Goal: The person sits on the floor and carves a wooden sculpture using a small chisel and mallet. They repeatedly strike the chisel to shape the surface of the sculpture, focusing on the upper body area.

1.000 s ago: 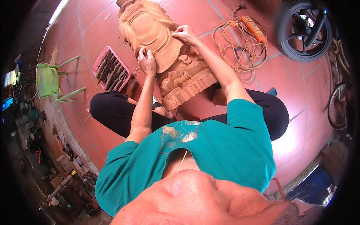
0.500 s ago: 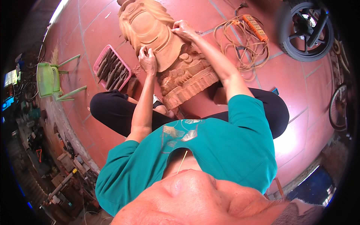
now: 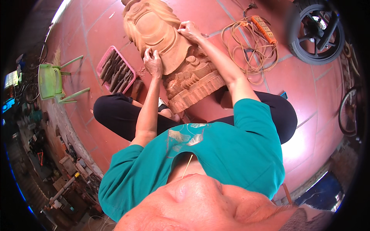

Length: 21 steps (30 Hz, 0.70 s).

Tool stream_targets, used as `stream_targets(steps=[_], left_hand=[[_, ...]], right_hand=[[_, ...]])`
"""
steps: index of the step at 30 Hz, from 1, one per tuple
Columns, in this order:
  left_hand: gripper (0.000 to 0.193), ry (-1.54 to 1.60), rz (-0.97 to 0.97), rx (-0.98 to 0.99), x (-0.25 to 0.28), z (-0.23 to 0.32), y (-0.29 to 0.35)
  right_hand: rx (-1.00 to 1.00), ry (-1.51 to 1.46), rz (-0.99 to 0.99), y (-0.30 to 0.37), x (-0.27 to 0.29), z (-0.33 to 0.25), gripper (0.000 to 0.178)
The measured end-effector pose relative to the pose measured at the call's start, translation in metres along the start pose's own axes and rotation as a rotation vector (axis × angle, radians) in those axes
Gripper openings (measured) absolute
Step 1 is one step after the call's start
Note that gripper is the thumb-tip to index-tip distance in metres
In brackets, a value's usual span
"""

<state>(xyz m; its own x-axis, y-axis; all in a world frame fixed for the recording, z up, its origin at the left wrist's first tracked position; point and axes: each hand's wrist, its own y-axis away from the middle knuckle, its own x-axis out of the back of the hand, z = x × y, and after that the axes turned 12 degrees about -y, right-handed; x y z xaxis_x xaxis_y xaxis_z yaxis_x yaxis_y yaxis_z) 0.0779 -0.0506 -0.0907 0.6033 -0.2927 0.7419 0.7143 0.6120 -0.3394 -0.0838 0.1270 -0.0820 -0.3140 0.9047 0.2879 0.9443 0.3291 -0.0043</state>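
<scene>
A carved reddish-brown wooden statue [image 3: 153,29] with a rounded belly and draped folds lies on the floor in front of my crossed legs. Its base [image 3: 196,86], carved in deep relief, points toward me. My left hand [image 3: 153,63] grips the statue's left edge with curled fingers, thumb and forefinger at the rim of the robe. On the opposite side, my right hand [image 3: 189,31] holds the robe's right edge, its fingers bent over the wood. The top of the statue runs out of the picture.
A pink basket [image 3: 133,69] of chisel-like tools stands left of the statue, with a green chair [image 3: 50,81] beyond. Right of it lie a coiled cable [image 3: 246,63] and an orange power strip [image 3: 263,29]. A black wheel [image 3: 295,48] lies farther right. Clutter lines the left wall.
Both hands keep nearly the same hold on the statue. The whole scene has shifted very slightly in the picture.
</scene>
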Motion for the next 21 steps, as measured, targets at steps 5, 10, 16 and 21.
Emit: stream_targets(steps=[5,10,16,21], left_hand=[[0.035,-0.017,0.019,-0.015,0.002,0.003,0.002],[0.035,-0.008,0.019,-0.029,0.003,0.006,-0.001],[0.036,0.012,-0.016,0.010,0.002,0.003,-0.001],[0.036,-0.030,0.026,-0.016,0.002,0.000,0.002]], right_hand=[[-0.042,0.083,-0.256,0.005,0.021,-0.014,0.018],[0.025,0.150,0.051,-0.007,-0.002,-0.011,0.013],[0.033,0.109,-0.040,0.000,0.005,-0.010,0.013],[0.016,0.106,-0.201,0.017,0.021,-0.029,0.014]])
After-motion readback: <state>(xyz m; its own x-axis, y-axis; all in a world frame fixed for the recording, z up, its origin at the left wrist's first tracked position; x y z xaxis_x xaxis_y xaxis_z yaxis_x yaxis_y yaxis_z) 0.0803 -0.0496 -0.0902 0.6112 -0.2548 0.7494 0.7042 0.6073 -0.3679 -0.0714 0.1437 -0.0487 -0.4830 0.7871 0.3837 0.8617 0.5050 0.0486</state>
